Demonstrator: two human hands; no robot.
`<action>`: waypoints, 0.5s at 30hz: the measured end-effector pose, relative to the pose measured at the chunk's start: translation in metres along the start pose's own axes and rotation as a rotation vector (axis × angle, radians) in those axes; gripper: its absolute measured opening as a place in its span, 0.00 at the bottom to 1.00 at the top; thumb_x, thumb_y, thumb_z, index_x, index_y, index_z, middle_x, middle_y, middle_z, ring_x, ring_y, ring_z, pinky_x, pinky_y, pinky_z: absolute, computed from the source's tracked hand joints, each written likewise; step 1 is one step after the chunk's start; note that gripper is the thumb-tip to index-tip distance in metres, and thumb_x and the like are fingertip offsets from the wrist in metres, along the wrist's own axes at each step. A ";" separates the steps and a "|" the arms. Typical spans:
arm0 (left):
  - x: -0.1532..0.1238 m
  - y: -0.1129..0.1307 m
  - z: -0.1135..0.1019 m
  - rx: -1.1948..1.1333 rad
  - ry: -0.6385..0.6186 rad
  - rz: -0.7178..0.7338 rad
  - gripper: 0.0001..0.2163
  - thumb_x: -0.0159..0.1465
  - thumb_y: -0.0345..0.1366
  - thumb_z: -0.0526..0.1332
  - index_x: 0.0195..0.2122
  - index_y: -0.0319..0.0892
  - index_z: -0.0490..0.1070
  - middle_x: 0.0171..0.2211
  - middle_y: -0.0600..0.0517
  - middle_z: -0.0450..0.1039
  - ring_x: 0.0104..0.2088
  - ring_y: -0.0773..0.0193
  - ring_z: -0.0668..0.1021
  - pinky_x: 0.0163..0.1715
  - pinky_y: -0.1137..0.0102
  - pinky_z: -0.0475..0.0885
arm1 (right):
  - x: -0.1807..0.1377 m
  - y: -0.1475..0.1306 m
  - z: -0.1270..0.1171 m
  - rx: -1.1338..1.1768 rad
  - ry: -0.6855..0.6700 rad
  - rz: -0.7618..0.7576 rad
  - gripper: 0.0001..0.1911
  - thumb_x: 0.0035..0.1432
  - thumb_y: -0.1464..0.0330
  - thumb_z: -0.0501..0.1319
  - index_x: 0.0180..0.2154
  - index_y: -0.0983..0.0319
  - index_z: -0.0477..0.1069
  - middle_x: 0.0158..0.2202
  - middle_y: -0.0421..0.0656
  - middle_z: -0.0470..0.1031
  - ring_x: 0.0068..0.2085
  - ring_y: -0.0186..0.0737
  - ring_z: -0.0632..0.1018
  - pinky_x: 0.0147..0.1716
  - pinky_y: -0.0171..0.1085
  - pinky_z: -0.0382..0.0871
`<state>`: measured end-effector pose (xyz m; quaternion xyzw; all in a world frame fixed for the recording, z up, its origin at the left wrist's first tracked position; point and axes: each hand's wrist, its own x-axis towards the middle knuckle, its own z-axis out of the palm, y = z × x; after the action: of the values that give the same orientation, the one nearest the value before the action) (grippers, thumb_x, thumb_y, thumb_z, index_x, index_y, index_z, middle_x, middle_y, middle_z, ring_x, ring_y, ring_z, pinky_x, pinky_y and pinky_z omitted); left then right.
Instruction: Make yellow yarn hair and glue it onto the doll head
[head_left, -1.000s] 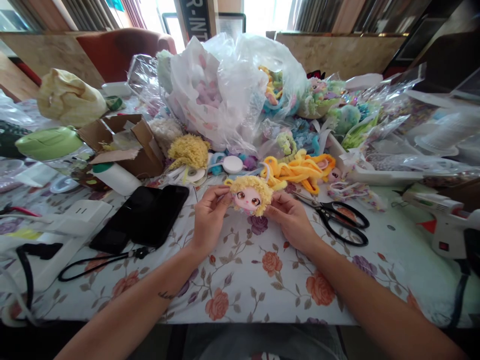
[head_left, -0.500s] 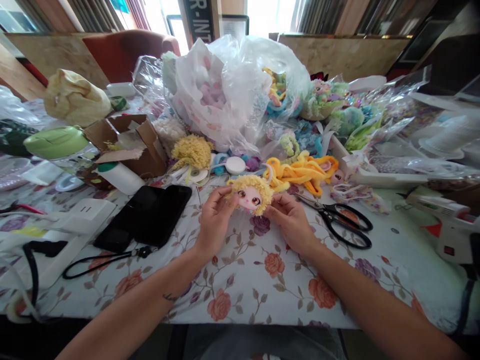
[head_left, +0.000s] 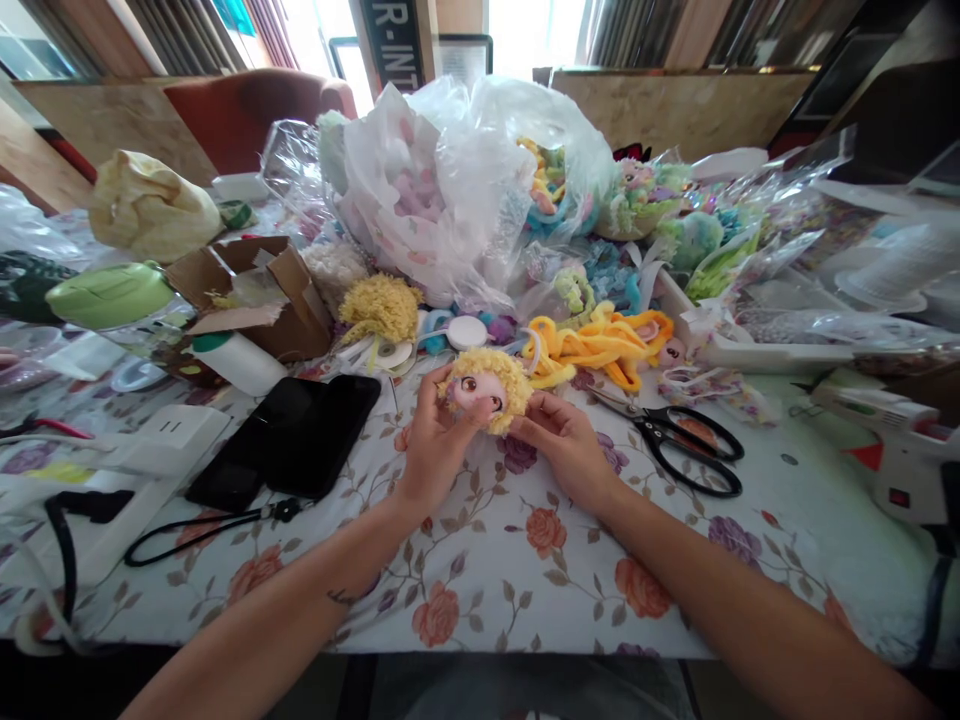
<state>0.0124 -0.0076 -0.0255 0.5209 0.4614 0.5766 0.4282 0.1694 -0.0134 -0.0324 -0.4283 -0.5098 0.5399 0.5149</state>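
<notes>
Between my two hands is a small doll head (head_left: 480, 388) with fluffy yellow curls and big brown eyes, held just above the flowered tablecloth (head_left: 495, 560). My left hand (head_left: 439, 440) grips its left side, the thumb lying across the lower face. At the lower right edge, the fingers of my right hand (head_left: 561, 440) pinch the yellow fluff. Behind the head lie orange-yellow fuzzy strips (head_left: 600, 345) and a clump of yellow curly yarn (head_left: 381, 308). Black-handled scissors (head_left: 686, 445) rest to the right of my right hand.
Two black phones (head_left: 289, 440) and a white power strip (head_left: 97, 520) lie on the left, near a cardboard box (head_left: 259, 300). Plastic bags (head_left: 465, 190) of plush pieces fill the back. A glue gun (head_left: 892, 440) and a white tray (head_left: 780, 355) are at the right.
The doll head has turned and shifted slightly left in my hands. My left thumb has slid from its cheek further across the lower face.
</notes>
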 end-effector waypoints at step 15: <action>-0.007 0.001 -0.010 0.313 -0.216 0.160 0.34 0.51 0.36 0.68 0.58 0.50 0.56 0.59 0.46 0.57 0.58 0.51 0.65 0.51 0.61 0.69 | -0.011 -0.021 -0.003 -0.448 0.134 -0.309 0.08 0.52 0.67 0.63 0.37 0.60 0.70 0.32 0.41 0.71 0.32 0.36 0.70 0.34 0.37 0.66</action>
<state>0.0034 -0.0156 -0.0261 0.6750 0.4539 0.4709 0.3415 0.1762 -0.0255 -0.0127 -0.4834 -0.6407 0.2991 0.5161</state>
